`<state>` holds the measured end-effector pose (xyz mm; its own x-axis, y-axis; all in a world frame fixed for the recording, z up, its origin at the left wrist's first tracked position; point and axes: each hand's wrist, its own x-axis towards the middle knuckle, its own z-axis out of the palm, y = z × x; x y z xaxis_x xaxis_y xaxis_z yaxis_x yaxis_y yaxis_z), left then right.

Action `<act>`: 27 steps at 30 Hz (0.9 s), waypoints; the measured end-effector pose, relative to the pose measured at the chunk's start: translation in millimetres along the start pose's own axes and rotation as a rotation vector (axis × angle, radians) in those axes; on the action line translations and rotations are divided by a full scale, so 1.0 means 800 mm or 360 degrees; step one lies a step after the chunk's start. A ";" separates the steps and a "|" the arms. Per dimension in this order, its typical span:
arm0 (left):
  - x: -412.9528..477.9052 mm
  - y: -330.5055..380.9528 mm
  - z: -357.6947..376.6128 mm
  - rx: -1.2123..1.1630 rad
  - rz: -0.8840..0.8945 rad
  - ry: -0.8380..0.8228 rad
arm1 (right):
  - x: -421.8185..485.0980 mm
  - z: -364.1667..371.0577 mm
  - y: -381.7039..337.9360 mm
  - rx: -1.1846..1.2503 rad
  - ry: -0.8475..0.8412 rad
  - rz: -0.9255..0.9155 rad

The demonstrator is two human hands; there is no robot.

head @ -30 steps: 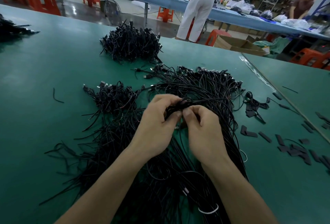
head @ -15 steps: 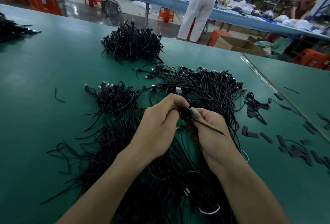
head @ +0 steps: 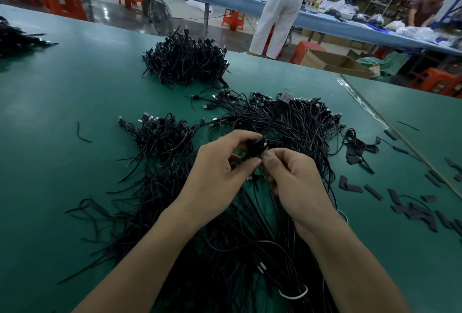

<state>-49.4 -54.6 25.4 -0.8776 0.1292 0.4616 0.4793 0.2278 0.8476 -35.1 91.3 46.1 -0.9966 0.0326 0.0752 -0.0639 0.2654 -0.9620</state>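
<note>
A small coil of black cable (head: 257, 146) sits between my two hands, above a big loose pile of black USB cables (head: 295, 132) on the green table (head: 62, 103). My left hand (head: 220, 175) grips the coil from the left with curled fingers and thumb. My right hand (head: 295, 182) pinches the coil's lower right side with thumb and forefinger. One end of the held cable rises up to a USB plug (head: 283, 100). My fingers hide most of the coil.
A heap of bundled cables (head: 186, 61) lies farther back, a smaller one (head: 160, 135) to the left. Black strips (head: 415, 210) are scattered at the right. A white tie (head: 293, 294) lies near me. Two people stand at a far blue table (head: 325, 21).
The cable's plug end has swung up and away from me. My right hand has moved from gripping a straight strip across its palm to pinching the coil. Both hands stayed in place.
</note>
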 end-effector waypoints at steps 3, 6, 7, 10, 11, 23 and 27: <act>-0.002 0.002 0.000 0.0336 0.0214 0.0169 | 0.000 -0.002 0.000 0.0045 -0.0002 0.0009; -0.003 0.001 0.001 0.0401 0.0343 0.0232 | 0.002 -0.005 -0.001 0.0105 0.0019 0.0026; -0.003 0.000 0.001 0.0392 0.0376 0.0206 | 0.003 -0.006 -0.001 0.0108 0.0033 0.0025; -0.006 0.003 0.005 0.0338 0.0390 0.0077 | 0.005 -0.008 0.000 0.0078 0.0076 -0.0011; -0.007 0.005 0.007 0.0295 0.0349 0.0029 | 0.005 -0.009 -0.001 0.0081 0.0091 -0.0042; -0.006 0.006 0.006 0.0266 0.0089 0.0127 | 0.000 -0.001 0.001 -0.0324 0.0176 -0.0436; -0.005 0.007 0.007 0.0062 -0.0042 0.0083 | 0.000 -0.001 -0.004 -0.0262 0.0153 -0.0441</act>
<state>-42.7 -48.1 26.8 -0.8885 0.0722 0.4532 0.4549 0.2681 0.8492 -35.0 91.6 49.4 -0.9325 0.0263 0.3602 -0.3150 0.4287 -0.8468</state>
